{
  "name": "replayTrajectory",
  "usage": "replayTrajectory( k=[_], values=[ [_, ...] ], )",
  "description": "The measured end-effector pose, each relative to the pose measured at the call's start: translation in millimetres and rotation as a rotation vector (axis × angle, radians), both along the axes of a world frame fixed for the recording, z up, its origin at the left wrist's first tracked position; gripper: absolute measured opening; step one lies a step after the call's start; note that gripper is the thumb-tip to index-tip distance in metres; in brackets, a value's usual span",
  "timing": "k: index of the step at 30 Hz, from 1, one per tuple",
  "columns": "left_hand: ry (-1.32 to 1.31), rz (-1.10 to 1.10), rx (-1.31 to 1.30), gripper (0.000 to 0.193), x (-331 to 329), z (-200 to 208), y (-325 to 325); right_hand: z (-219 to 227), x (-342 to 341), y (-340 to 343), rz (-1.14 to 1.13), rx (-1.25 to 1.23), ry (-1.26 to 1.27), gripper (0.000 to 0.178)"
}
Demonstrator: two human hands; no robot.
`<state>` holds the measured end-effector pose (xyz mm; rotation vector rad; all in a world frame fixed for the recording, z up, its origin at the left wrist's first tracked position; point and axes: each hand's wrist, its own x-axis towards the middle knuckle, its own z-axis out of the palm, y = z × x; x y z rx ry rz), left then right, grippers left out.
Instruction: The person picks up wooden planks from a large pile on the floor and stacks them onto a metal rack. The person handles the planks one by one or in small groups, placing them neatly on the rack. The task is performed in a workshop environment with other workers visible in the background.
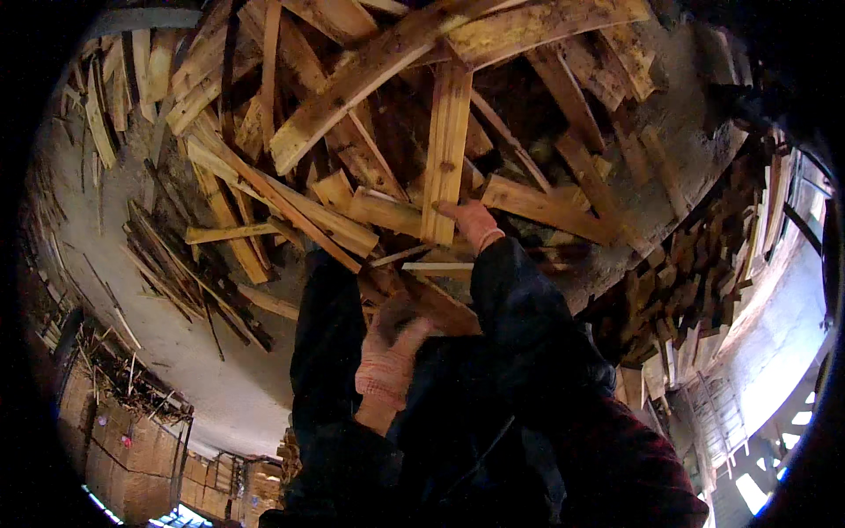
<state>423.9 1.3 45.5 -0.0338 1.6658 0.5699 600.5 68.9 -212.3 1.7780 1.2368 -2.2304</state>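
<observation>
A pale, narrow wooden plank stands almost upright in the picture, its near end at my right hand. That hand wears a pinkish glove and grips the plank's lower edge, thumb across its face. My left hand, in a similar glove with a dark patch, hangs lower, close to my body. Its thumb is spread from the fingers, which look slightly blurred, and I see nothing held in it. Just beyond it lies a brown board. Long planks cross one another left of my right hand.
A tangled heap of boards fills the far side. Thin strips lie on the pale floor to the left. Stacked short wood pieces form a bank on the right. A brown box-like bundle stands at lower left.
</observation>
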Motion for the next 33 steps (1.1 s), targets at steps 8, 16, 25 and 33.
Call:
replayTrajectory(
  k=[8,16,25,33],
  values=[
    [-0.134,-0.228,-0.121,0.062,-21,-7,10,223,-18,-19,0.105,-0.371,0.331,0.07],
    [-0.39,0.116,-0.342,0.06,-10,-6,-8,93,10,150,0.057,0.259,-0.023,0.034],
    [-0.302,0.011,-0.367,0.064,10,-3,9,106,23,189,0.225,1.152,-0.445,0.027],
    [-0.858,0.735,-0.222,0.049,40,10,10,316,76,-37,-0.003,-0.228,0.072,0.051]
  ],
)
